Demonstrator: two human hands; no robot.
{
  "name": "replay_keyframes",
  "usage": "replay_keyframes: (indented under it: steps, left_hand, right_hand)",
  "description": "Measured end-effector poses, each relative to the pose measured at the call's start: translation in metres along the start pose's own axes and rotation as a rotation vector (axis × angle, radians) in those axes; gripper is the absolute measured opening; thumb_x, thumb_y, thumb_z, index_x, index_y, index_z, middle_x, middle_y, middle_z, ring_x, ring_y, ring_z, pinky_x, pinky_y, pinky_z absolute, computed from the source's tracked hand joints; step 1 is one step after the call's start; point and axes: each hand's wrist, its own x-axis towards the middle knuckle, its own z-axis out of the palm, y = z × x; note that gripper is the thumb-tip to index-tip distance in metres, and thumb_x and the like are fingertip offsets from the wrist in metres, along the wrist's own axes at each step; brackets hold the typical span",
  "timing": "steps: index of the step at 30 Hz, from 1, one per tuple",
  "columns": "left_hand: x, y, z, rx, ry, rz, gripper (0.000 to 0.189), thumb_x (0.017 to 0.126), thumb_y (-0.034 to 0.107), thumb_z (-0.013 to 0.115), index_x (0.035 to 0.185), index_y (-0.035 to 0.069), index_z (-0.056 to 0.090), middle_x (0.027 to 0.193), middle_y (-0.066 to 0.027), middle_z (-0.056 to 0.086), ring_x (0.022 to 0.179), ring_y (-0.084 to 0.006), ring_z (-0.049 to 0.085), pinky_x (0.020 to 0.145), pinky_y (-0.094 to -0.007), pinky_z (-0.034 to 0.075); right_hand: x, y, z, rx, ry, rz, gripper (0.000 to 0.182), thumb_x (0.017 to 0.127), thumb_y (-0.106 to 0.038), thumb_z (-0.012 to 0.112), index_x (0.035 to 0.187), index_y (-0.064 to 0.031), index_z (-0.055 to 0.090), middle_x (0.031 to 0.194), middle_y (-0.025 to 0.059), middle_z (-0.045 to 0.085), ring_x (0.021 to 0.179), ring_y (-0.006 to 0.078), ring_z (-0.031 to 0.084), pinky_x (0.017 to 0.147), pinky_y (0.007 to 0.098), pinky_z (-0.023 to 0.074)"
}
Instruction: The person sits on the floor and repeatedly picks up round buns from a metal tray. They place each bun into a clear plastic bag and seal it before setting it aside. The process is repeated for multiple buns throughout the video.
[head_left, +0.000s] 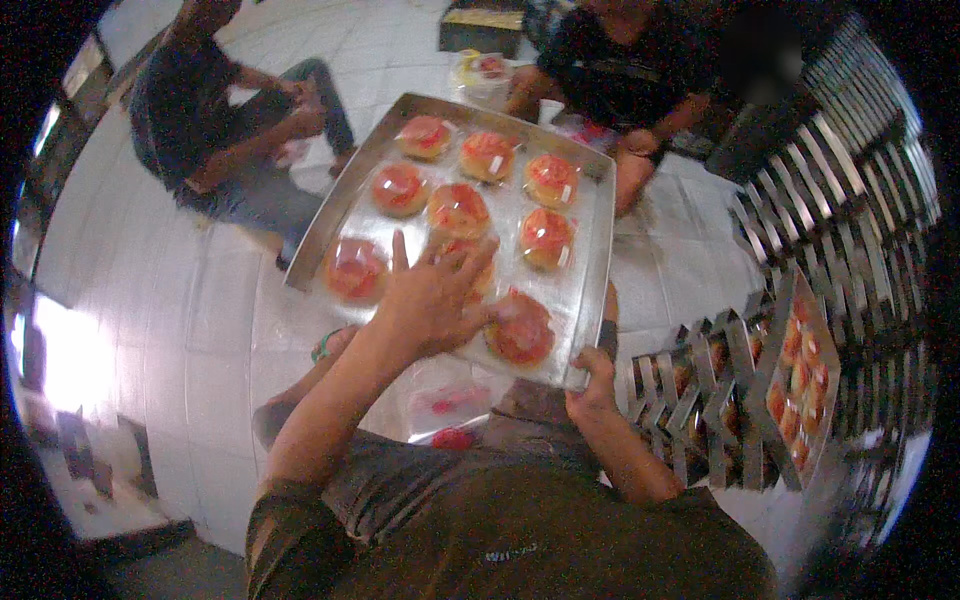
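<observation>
A shallow metal baking tray (469, 330) is tilted in front of my torso, its lower right corner held in my right hand (594, 382). On it sit several round buns with glossy red-orange tops, each seemingly in clear plastic wrap. My left hand (435, 304) is over the tray with fingers spread. Beneath those fingers is one bun (474, 259), partly hidden; whether they touch it is unclear. The nearest bun (519, 330) lies right of my left hand, and another bun (356, 268) lies to its left.
Stacked trays of baked goods (720, 405) stand at my right, a tilted tray of buns (801, 382) among them. Slatted dark racks (802, 187) rise behind. One person (225, 142) sits at far left, another person (615, 75) at the far side. A plastic container (484, 75) rests on the tiled floor (202, 300).
</observation>
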Motion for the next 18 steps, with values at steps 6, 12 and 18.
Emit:
replay_keyframes:
  steps: [6,12,18]
  left_hand:
    - [-0.016,0.077,-0.094,-0.49,-0.056,0.087,0.086,0.072,0.072,0.068,0.122,0.002,0.06,0.091,-0.0121,0.066,0.097,-0.035,0.062,0.11,-0.0546,0.033]
    - [-0.074,0.053,-0.077,-0.549,0.407,0.157,0.02,0.086,0.019,0.074,0.093,0.003,0.064,0.062,-0.0069,0.057,0.075,-0.0338,0.064,0.093,-0.0547,0.048]
    - [-0.189,-0.026,0.128,-0.255,-0.348,0.03,0.021,0.084,0.015,0.07,0.103,0.009,0.067,0.084,-0.0182,0.068,0.078,-0.0402,0.066,0.069,-0.0468,0.053]
  right_hand:
    - [-0.103,-0.058,-0.106,-0.5,0.064,-0.578,0.022,0.074,-0.016,0.06,0.093,-0.0072,0.058,0.081,0.0071,0.056,0.08,0.0263,0.057,0.079,0.0407,0.048]
    - [-0.179,-0.138,-0.206,-0.516,0.329,-0.824,0.039,0.08,-0.02,0.06,0.115,-0.0044,0.059,0.102,0.007,0.064,0.091,0.0235,0.064,0.077,0.039,0.0539]
    - [-0.24,-0.226,-0.236,0.156,0.604,-0.851,0.021,0.073,-0.021,0.061,0.091,-0.0115,0.057,0.089,0.0028,0.059,0.084,0.0214,0.061,0.077,0.038,0.056]
